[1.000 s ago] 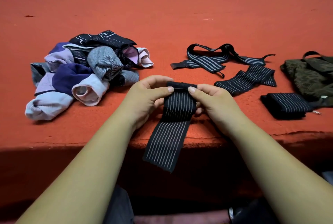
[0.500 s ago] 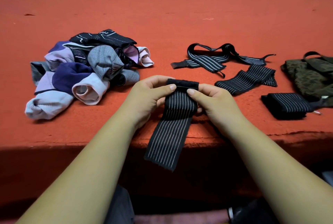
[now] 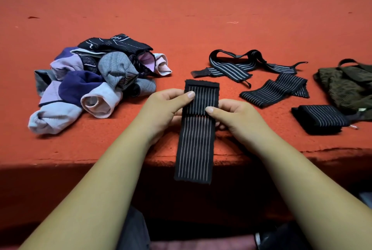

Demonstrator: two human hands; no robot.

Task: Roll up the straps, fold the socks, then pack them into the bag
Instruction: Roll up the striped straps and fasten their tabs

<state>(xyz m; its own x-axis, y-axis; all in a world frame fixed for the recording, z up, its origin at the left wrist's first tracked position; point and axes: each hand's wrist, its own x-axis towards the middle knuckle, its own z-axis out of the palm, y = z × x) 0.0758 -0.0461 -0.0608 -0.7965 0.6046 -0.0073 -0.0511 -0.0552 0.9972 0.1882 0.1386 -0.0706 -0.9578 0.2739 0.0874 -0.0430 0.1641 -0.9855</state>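
Your thumbs lie on top of the strap [image 3: 195,149] with the other fingers curled beneath it. Your left hand [image 3: 163,106] pinches its left edge and your right hand [image 3: 235,114] pinches its right edge, a little lower. The strap's top end is turned over, and its free end hangs past the near edge of the table [image 3: 181,24]. The socks [image 3: 96,86] lie heaped to your left. To your right lie a tangled strap [image 3: 231,66], a folded strap [image 3: 273,89] and, nearer you, a rolled strap [image 3: 320,118], with the bag [image 3: 346,84] just beside it at the far right.
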